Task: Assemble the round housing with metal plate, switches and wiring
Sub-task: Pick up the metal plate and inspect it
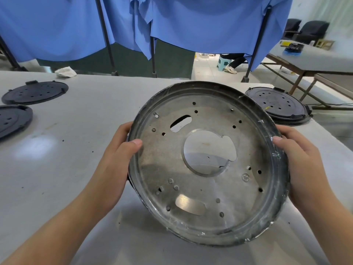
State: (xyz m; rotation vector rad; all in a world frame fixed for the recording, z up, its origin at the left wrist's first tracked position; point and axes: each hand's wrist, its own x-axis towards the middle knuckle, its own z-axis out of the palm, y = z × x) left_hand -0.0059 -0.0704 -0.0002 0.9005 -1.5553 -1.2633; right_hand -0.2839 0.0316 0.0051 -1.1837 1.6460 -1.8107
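A round metal plate [208, 188] with a large centre hole, two slots and several small holes is held tilted above the table, its face toward me. A dark rim wrapped in clear film runs round its edge. My left hand [118, 148] grips the left edge, thumb on the plate's face. My right hand [298, 155] grips the right edge, thumb over the rim. No switches or wiring are in view.
Two black round housings lie at the table's left, one [35, 92] farther back, one [13, 119] cut by the frame edge. A stack of black housings [277, 106] sits at the right edge. A white rag [65, 72] lies at the back. Blue curtains [172, 22] hang behind the grey table [86, 115].
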